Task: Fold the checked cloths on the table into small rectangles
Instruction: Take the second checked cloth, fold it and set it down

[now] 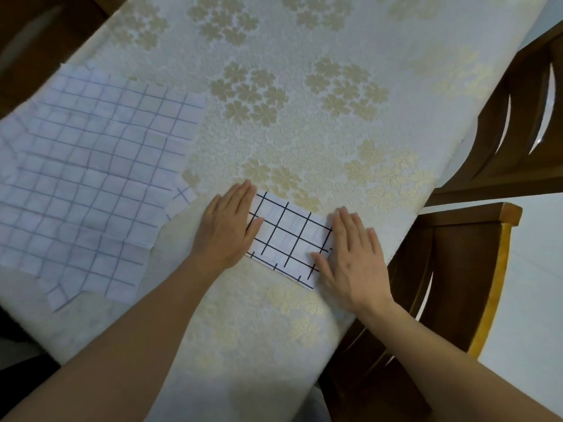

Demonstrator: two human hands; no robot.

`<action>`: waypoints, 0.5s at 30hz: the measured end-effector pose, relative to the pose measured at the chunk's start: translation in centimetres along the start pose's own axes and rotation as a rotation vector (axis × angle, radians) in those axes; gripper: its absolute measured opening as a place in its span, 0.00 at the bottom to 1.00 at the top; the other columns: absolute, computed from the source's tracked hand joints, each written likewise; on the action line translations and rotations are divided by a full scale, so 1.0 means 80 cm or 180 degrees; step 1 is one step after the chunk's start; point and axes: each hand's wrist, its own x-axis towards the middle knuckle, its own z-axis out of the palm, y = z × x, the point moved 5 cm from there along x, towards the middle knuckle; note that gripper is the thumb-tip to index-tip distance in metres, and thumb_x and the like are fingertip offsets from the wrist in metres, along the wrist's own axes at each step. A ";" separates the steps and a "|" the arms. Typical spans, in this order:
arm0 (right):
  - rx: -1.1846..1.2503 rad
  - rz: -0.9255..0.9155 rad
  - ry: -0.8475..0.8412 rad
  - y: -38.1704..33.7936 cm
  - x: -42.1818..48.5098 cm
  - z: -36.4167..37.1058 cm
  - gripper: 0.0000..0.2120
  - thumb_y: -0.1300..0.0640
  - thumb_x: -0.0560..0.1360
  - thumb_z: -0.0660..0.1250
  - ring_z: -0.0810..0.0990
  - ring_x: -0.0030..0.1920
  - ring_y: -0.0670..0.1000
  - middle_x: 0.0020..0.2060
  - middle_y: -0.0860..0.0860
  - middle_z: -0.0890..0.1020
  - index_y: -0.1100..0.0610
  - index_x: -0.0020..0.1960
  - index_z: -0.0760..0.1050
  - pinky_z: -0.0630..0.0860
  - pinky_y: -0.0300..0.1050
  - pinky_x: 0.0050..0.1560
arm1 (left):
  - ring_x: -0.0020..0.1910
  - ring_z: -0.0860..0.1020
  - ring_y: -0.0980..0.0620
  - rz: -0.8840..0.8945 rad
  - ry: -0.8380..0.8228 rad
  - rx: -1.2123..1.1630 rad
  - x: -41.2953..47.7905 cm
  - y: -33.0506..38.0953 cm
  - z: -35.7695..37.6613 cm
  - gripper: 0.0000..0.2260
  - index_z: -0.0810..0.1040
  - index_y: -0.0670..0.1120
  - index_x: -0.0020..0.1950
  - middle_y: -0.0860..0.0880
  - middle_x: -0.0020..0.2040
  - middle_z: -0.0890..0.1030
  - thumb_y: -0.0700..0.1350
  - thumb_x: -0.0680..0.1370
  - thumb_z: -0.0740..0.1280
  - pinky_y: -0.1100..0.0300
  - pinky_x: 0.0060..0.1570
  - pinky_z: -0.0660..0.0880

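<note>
The table [380, 32] wears a cream cover patterned with gold flowers. On its left side lie spread checked cloths [91, 178] with pale lines, seemingly several overlapping, though the layers blur together. Nearer the right edge lies a folded cloth [289, 239], black-lined, a small rectangle.

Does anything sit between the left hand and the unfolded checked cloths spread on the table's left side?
Nothing visible does. Only a strip of bare floral tablecloth separates the left hand from the unfolded checked cloths. That hand and the right hand lie flat on the folded black-checked cloth.
</note>
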 end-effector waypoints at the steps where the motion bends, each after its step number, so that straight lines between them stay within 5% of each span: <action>1: 0.0190 0.0140 0.0303 0.000 -0.003 -0.011 0.32 0.41 0.83 0.54 0.62 0.76 0.61 0.77 0.59 0.62 0.60 0.80 0.56 0.67 0.58 0.72 | 0.73 0.67 0.43 -0.0240 0.0200 -0.0247 -0.002 -0.001 -0.008 0.24 0.65 0.41 0.76 0.42 0.75 0.68 0.52 0.84 0.57 0.45 0.70 0.68; 3: 0.0715 0.0584 0.0790 0.003 -0.014 -0.025 0.20 0.48 0.81 0.63 0.79 0.54 0.58 0.58 0.56 0.79 0.58 0.68 0.71 0.79 0.55 0.50 | 0.58 0.74 0.42 -0.0680 0.0475 -0.0583 -0.005 -0.003 -0.021 0.17 0.74 0.39 0.67 0.41 0.62 0.76 0.47 0.82 0.62 0.48 0.57 0.74; 5: 0.1418 0.1338 0.0579 0.007 -0.023 -0.021 0.13 0.47 0.81 0.63 0.80 0.44 0.50 0.49 0.49 0.80 0.53 0.60 0.74 0.80 0.52 0.44 | 0.53 0.75 0.44 -0.1080 0.0413 -0.0887 -0.005 -0.005 -0.026 0.13 0.76 0.41 0.63 0.43 0.57 0.75 0.47 0.82 0.64 0.52 0.51 0.74; 7: 0.1791 0.1845 0.0300 0.006 -0.029 -0.012 0.10 0.45 0.80 0.63 0.80 0.42 0.47 0.46 0.46 0.81 0.50 0.56 0.74 0.81 0.51 0.45 | 0.51 0.75 0.46 -0.1369 0.0275 -0.1060 -0.002 -0.008 -0.025 0.12 0.76 0.43 0.62 0.44 0.56 0.75 0.48 0.82 0.64 0.52 0.49 0.74; 15: 0.2032 0.2357 0.0289 -0.016 -0.018 0.001 0.11 0.47 0.80 0.64 0.80 0.43 0.51 0.42 0.47 0.80 0.53 0.56 0.76 0.79 0.51 0.45 | 0.48 0.76 0.46 -0.1692 0.0201 -0.1193 0.002 0.005 -0.018 0.08 0.75 0.44 0.53 0.47 0.47 0.76 0.47 0.80 0.68 0.53 0.46 0.73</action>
